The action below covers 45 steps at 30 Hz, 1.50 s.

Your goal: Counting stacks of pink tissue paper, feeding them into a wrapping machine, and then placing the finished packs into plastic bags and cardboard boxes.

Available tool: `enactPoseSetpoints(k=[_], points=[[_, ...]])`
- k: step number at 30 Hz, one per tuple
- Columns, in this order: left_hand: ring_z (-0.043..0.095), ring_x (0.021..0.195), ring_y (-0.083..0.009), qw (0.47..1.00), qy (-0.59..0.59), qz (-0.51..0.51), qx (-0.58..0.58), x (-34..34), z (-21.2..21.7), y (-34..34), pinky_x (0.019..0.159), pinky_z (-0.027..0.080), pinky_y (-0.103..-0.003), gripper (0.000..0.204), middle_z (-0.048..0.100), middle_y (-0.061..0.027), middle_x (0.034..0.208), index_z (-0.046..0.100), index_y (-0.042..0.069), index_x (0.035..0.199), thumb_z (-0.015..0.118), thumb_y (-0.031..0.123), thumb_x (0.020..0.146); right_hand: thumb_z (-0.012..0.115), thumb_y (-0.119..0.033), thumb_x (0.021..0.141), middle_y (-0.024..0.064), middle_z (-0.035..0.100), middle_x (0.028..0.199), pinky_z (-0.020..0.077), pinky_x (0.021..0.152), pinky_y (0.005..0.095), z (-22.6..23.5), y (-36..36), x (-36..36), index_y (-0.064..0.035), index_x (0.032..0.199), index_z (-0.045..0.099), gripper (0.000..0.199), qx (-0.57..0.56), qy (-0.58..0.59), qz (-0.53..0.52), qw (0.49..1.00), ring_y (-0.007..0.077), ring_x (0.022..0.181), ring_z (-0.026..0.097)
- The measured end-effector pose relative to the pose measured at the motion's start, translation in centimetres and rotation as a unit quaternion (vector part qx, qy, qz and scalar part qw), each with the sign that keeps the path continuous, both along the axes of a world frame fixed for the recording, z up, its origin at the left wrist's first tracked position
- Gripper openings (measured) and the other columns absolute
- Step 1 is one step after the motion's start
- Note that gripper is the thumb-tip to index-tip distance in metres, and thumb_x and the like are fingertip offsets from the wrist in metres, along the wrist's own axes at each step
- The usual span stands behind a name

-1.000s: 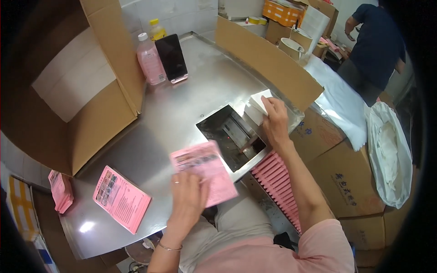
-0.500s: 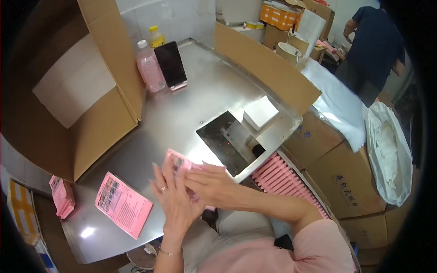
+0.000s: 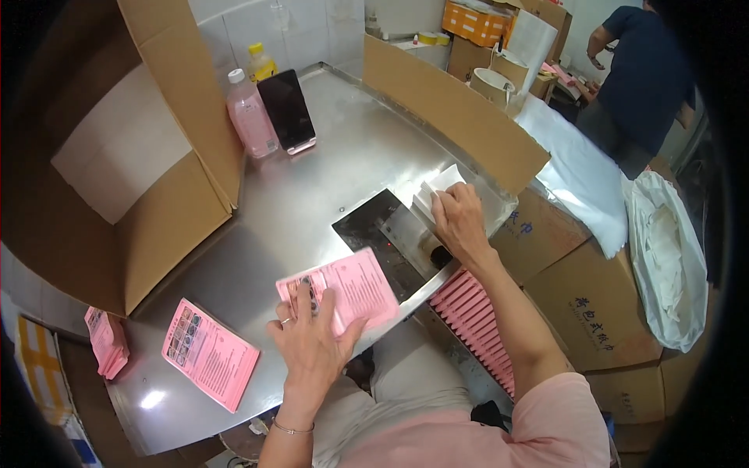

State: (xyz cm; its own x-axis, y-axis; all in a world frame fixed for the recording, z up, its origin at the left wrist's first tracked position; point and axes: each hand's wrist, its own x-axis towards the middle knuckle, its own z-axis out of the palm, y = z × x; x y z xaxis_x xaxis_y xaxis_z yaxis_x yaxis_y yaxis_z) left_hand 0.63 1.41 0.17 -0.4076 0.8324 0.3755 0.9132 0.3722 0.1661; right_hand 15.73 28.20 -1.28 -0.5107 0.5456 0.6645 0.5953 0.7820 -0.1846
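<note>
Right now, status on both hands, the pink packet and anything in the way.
Left hand spread over pink packet. Right hand at white paper stack, grip unclear. In this view, packet overlaps edge of tabletop opening; phone farther back.

Bare right hand (image 3: 462, 220) covers part of white rectangular paper stack (image 3: 446, 179). Bare left hand (image 3: 312, 339) hides part of pink printed rectangular packet (image 3: 365, 285); fine print unreadable. Brown open cardboard box (image 3: 162, 82), dark-blue-shirted co-worker (image 3: 636, 86): tops cut off.
</note>
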Motion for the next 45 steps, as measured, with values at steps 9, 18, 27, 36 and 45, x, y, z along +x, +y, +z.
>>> enactPoseSetpoints(k=[9, 18, 27, 36, 45], points=[[0.050, 0.102, -0.0349, 0.999, 0.006, -0.050, -0.003, 0.7, -0.5, -0.3, 0.086, 0.040, -0.049, 0.047, 0.054, -0.0164, 0.116, 0.064, 0.008, 0.108, 0.074, 0.041, 0.075, 0.060, 0.002, 0.077, 0.0164, 0.061, 0.108, 0.0446, 0.089, 0.0426, 0.8, -2.1, 0.4, -0.0005, 0.119, 0.061, 0.042, 0.054, 0.055, 0.036, 0.996, 0.0337, 0.103, 0.058], [0.053, 0.090, -0.0340, 0.982, -0.148, -0.112, 0.031, -1.1, 0.7, -1.0, 0.078, 0.044, -0.044, 0.070, 0.053, -0.0164, 0.096, 0.054, 0.011, 0.138, 0.071, 0.016, 0.070, 0.064, -0.019, 0.079, 0.0161, 0.058, 0.086, 0.0253, 0.105, 0.0751, -2.4, -13.7, -5.7, -0.0033, 0.100, 0.067, 0.026, 0.059, -0.061, 0.319, 0.944, 0.0346, 0.085, 0.062], [0.058, 0.087, -0.0282, 0.978, -0.165, -0.107, 0.062, -0.8, 0.3, -4.7, 0.075, 0.045, -0.039, 0.050, 0.061, -0.0116, 0.093, 0.062, 0.005, 0.123, 0.071, 0.006, 0.074, 0.059, -0.012, 0.083, 0.0161, 0.068, 0.089, 0.0529, 0.081, 0.0438, -1.7, -4.7, -5.6, -0.0015, 0.092, 0.067, 0.016, -0.294, -0.288, 0.074, 0.908, 0.0314, 0.087, 0.068], [0.047, 0.117, -0.0391, 0.951, 0.022, 0.271, 0.145, -6.5, 0.9, -12.8, 0.104, 0.032, -0.051, 0.026, 0.055, -0.0159, 0.119, 0.057, 0.003, 0.102, 0.057, 0.000, 0.076, 0.069, -0.015, 0.082, 0.0118, 0.060, 0.101, 0.0424, 0.086, 0.0451, -0.2, -2.2, 0.2, -0.0031, 0.116, 0.062, 0.036, 0.090, -0.059, -0.059, 0.992, 0.0280, 0.100, 0.058], [0.058, 0.093, -0.0324, 0.972, -0.159, 0.081, 0.150, -5.4, 1.6, -8.0, 0.086, 0.046, -0.036, 0.015, 0.059, -0.0150, 0.098, 0.055, 0.000, 0.109, 0.050, 0.009, 0.099, 0.065, -0.009, 0.083, 0.0119, 0.058, 0.090, 0.0453, 0.077, 0.0431, -1.7, 0.8, -0.2, -0.0033, 0.099, 0.068, 0.017, 0.029, 0.019, 0.006, 0.999, 0.0301, 0.088, 0.057]])
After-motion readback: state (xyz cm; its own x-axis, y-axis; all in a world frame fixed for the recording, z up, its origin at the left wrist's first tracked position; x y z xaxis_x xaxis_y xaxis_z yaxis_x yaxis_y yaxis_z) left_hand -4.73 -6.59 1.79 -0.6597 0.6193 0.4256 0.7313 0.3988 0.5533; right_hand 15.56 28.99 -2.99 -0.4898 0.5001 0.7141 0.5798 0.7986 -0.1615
